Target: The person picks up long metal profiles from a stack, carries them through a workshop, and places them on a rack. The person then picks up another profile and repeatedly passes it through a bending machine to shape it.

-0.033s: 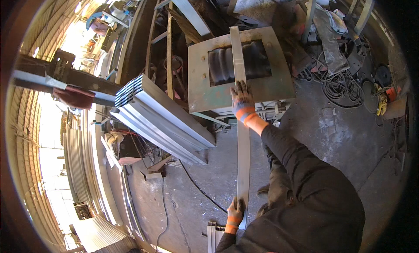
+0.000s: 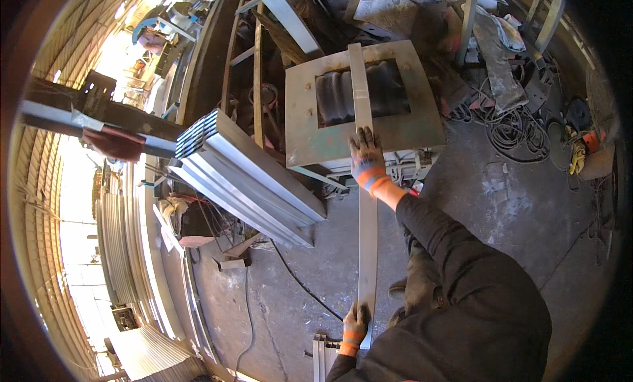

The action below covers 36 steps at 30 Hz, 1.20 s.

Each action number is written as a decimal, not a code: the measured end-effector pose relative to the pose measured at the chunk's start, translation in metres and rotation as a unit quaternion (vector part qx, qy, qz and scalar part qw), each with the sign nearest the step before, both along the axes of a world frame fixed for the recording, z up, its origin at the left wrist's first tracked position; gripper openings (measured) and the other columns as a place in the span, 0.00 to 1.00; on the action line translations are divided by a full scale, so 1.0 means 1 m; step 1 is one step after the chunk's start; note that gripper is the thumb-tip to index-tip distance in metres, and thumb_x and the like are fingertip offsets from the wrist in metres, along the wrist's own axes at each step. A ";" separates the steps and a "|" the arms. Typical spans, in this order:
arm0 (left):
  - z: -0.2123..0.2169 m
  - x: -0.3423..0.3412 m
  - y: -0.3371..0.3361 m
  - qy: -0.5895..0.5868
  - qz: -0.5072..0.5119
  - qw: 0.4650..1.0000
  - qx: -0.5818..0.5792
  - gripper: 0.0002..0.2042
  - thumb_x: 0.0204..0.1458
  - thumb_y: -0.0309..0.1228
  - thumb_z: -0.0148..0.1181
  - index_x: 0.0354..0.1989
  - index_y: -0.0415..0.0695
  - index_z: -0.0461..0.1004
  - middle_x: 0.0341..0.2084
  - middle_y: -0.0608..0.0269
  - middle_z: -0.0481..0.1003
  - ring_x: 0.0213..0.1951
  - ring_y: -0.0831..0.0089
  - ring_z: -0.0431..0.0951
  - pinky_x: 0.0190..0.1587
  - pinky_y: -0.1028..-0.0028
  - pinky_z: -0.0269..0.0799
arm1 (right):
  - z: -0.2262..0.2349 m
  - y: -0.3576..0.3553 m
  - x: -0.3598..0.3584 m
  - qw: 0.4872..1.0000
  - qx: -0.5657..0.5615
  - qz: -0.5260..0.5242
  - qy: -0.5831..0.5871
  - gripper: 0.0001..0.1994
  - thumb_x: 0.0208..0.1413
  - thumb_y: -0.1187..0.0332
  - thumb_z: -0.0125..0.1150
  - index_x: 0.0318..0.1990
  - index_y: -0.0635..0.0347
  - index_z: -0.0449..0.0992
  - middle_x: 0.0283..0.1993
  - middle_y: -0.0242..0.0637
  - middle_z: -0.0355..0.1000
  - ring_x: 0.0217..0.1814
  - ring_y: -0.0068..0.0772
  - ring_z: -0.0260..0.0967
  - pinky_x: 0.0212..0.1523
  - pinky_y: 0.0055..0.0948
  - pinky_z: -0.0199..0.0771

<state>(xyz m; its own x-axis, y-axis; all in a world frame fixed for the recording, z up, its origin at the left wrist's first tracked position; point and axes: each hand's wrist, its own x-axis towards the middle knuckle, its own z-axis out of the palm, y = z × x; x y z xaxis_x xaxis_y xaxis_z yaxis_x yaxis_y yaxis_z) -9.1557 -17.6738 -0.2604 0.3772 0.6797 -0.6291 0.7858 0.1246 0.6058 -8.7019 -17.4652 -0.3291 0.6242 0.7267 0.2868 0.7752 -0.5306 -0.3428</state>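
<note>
Left hand (image 2: 356,324), gloved, gripped the near end of a long metal strip (image 2: 366,243) close to the lower edge of view. Right hand (image 2: 366,159), gloved, lay flat with fingers spread on the strip where it crossed the near edge of a steel frame (image 2: 304,128). Strip ran from the left hand up across the frame's opening to its far edge. Stack of grey profiles (image 2: 244,177) lay left of the frame. Coiled cables (image 2: 514,135) sat on the concrete floor (image 2: 501,204) at right.
</note>
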 end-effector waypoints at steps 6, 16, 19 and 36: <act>0.003 -0.156 -0.096 -0.040 -0.017 0.998 0.036 0.22 0.78 0.46 0.53 0.66 0.41 0.79 0.47 0.38 0.86 0.49 0.44 0.89 0.51 0.55 0.82 | 0.015 -0.095 -0.136 0.999 -0.011 0.035 0.023 0.34 0.62 0.63 0.61 0.77 0.60 0.73 0.88 0.65 0.53 0.92 0.67 0.44 0.91 0.62 0.37; -0.031 -0.233 -0.070 -0.034 0.106 0.982 -0.153 0.25 0.81 0.46 0.54 0.69 0.36 0.78 0.49 0.65 0.86 0.50 0.71 0.85 0.53 0.67 0.82 | 0.028 -0.117 -0.135 0.961 0.230 0.084 0.131 0.41 0.61 0.67 0.68 0.84 0.55 0.65 0.89 0.57 0.54 0.92 0.66 0.46 0.90 0.63 0.41; -0.053 -0.152 0.000 -0.096 0.092 0.960 -0.244 0.24 0.83 0.44 0.47 0.68 0.36 0.78 0.52 0.70 0.82 0.54 0.74 0.82 0.56 0.70 0.81 | 0.011 -0.034 -0.048 0.952 0.278 0.065 0.112 0.43 0.56 0.74 0.65 0.84 0.56 0.64 0.88 0.60 0.54 0.92 0.68 0.46 0.91 0.58 0.44; -0.051 0.237 0.174 -0.152 -0.015 0.988 0.010 0.25 0.79 0.47 0.55 0.70 0.38 0.76 0.59 0.37 0.83 0.60 0.41 0.84 0.62 0.57 0.79 | -0.014 0.199 0.277 0.992 -0.080 -0.052 0.087 0.31 0.77 0.61 0.42 0.85 0.52 0.62 0.90 0.49 0.55 0.90 0.58 0.55 0.88 0.54 0.54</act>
<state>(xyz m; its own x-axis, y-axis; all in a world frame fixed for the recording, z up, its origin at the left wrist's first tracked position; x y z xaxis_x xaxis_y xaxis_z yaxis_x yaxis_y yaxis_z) -8.9191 -17.5003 -0.3119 0.5664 0.6766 -0.4706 0.5709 0.0898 0.8161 -8.4246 -17.2666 -0.3433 0.7281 0.6833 0.0546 0.6498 -0.6627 -0.3722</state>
